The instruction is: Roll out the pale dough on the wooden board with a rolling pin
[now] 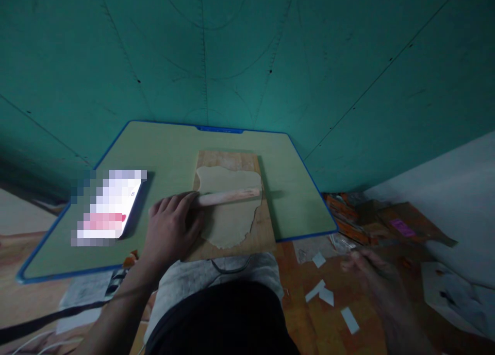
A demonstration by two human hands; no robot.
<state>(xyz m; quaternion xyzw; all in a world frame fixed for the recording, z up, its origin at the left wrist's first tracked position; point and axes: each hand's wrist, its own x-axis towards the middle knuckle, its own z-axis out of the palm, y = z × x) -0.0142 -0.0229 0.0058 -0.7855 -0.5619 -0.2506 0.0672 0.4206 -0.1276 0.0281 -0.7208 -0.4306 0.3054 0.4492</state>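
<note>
My left hand (174,223) is wrapped round the left end of a wooden rolling pin (232,196). The pin lies across a flat, rolled-out sheet of dough (228,226) with ragged edges. Under the dough is a wooden cutting board (266,236), its near edge by my lap. My right hand (367,267) is off to the right, past the table and above the floor. Its fingers are closed together, and what they hold, if anything, I cannot make out. Clear crumpled plastic (342,243) shows just beyond those fingertips.
The board rests on a low, pale green table (170,149) with a blue rim. A lit phone (112,205), partly blurred, stands on its left side. Behind rises a green wall (240,51). Paper scraps (350,320) and cardboard (410,221) lie on the floor at right.
</note>
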